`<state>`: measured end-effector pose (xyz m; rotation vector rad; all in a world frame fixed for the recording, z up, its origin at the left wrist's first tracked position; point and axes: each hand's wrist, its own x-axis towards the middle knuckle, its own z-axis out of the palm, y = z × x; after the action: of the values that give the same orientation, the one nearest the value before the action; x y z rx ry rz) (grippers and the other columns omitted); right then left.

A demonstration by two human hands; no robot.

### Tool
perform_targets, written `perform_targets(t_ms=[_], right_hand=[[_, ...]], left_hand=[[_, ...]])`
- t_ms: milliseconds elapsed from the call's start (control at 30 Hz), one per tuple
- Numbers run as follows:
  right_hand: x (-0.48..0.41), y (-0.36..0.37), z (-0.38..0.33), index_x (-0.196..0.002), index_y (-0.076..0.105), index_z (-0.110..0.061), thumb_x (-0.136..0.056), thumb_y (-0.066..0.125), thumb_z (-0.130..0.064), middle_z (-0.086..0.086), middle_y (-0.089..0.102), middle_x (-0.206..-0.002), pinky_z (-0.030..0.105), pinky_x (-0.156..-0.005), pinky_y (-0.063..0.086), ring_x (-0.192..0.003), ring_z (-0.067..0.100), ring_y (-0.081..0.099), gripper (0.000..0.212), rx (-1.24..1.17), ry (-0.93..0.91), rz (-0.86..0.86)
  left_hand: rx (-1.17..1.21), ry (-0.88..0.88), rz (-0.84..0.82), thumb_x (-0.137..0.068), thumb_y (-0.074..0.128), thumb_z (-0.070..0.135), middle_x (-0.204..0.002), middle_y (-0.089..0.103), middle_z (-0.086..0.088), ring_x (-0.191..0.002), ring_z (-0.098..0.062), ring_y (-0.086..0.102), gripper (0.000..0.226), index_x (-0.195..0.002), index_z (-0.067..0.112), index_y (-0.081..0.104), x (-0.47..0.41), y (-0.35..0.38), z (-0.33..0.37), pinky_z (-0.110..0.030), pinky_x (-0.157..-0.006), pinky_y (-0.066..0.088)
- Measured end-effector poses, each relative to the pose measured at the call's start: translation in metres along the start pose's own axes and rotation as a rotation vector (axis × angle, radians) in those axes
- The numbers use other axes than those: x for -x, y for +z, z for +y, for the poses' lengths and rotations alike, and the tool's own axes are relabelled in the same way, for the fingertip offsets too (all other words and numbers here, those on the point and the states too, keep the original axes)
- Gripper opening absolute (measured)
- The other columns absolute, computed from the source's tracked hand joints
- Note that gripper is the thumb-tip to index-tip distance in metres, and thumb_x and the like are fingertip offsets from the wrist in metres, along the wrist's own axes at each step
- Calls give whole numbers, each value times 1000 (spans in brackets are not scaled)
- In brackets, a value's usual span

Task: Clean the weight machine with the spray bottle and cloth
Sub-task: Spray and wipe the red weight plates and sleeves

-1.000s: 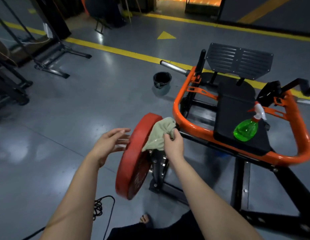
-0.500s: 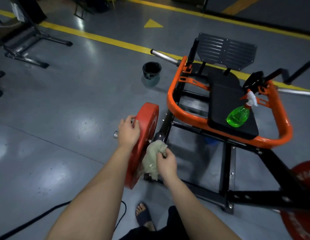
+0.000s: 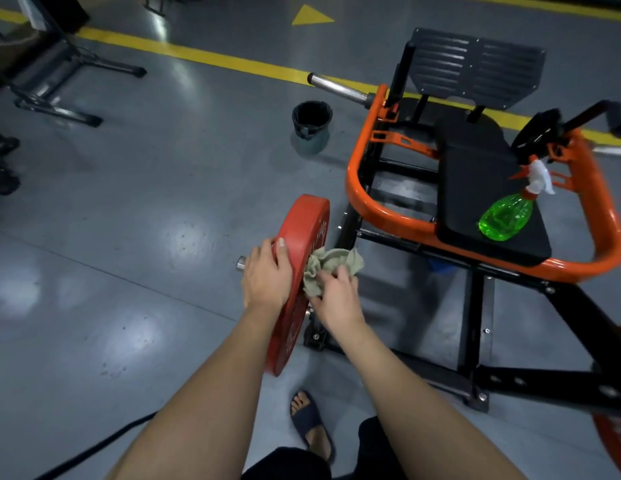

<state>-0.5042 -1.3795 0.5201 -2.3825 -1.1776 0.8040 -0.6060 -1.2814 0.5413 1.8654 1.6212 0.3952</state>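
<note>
Two hands point(image 3: 265, 280) point(image 3: 338, 299), two plates point(image 3: 302, 223) point(image 3: 618, 445), one cloth point(image 3: 333, 262), one spray bottle point(image 3: 506, 218), one bucket point(image 3: 311, 121).

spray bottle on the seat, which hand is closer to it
Right. The right hand holds the cloth on the side of the red weight plate facing the spray bottle; the left hand grips the plate's opposite side, farther off.

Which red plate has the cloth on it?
The centre red plate, gripped by the left hand, cloth against it; the lower-right plate sits untouched.
</note>
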Motion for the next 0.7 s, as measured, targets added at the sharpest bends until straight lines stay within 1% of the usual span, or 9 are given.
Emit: perform_targets(t_ms=[67, 167, 233, 333, 400, 467, 533, 600, 700], right_hand=[[7, 1, 3, -124, 69, -15, -90, 69, -13, 8, 58, -130, 31, -100, 45, -118, 30, 53, 34, -149, 34, -57], [21, 2, 8, -104, 73, -10, -91, 74, -14, 9, 75, -99, 27, -73, 54, -83, 23, 69, 13, -820, 228, -278], [17, -3, 12, -111, 70, -5, -94, 72, -19, 15, 75, -103, 34, -75, 59, -84, 25, 73, 22, -1168, 315, -231], [-11, -18, 7, -123, 66, -4, -100, 63, -17, 14, 74, -115, 37, -92, 59, -101, 25, 73, 27, -1523, 345, 31], [-28, -26, -6, -125, 66, -13, -100, 64, -26, 6, 75, -116, 35, -93, 59, -105, 20, 72, 28, -1393, 287, 97], [-38, -20, -21, -122, 66, -30, -93, 67, -48, -4, 73, -117, 33, -96, 56, -108, 11, 70, 34, -1115, 228, 109], [-42, -6, -29, -122, 62, -37, -84, 59, -62, -7, 67, -122, 36, -102, 51, -111, 9, 65, 46, -927, 229, 170], [-35, 5, -29, -124, 59, -36, -87, 54, -58, -7, 66, -122, 37, -104, 49, -113, 11, 63, 43, -862, 250, 206], [2, 23, -24, -114, 59, -39, -97, 55, -44, -12, 70, -106, 34, -95, 54, -98, 9, 68, 18, -838, 329, 90]], left_hand=[[9, 4, -9, -107, 27, 49, -135, 58, -11, -128, -33, 48, 50, -132, 18, 56, 0, 0, -3, -47, -107, 39], [8, 40, -3, -108, 25, 47, -131, 60, -10, -125, -32, 50, 50, -131, 17, 57, -1, 0, -4, -47, -104, 40], [-2, 45, 12, -108, 25, 46, -128, 60, -9, -124, -31, 50, 49, -130, 16, 57, 0, 1, -5, -47, -103, 40], [-13, 44, 24, -108, 25, 45, -128, 60, -6, -125, -29, 49, 49, -132, 17, 57, 1, 2, -6, -45, -103, 40], [-21, 49, 24, -108, 24, 46, -128, 60, -6, -125, -28, 50, 49, -133, 19, 57, 1, 3, -7, -45, -104, 41], [-31, 49, 27, -108, 24, 46, -129, 61, -7, -125, -29, 50, 49, -132, 18, 57, 1, 2, -7, -45, -104, 40], [-25, 52, 23, -108, 25, 45, -130, 61, -8, -125, -30, 50, 48, -131, 17, 58, -1, 2, -6, -45, -104, 40], [-12, 49, 19, -108, 26, 43, -131, 61, -9, -125, -30, 51, 48, -130, 16, 59, -2, 1, -4, -45, -103, 40], [-20, 53, 10, -108, 25, 44, -129, 61, -9, -124, -31, 52, 49, -129, 15, 59, -4, 1, -2, -45, -101, 42]])
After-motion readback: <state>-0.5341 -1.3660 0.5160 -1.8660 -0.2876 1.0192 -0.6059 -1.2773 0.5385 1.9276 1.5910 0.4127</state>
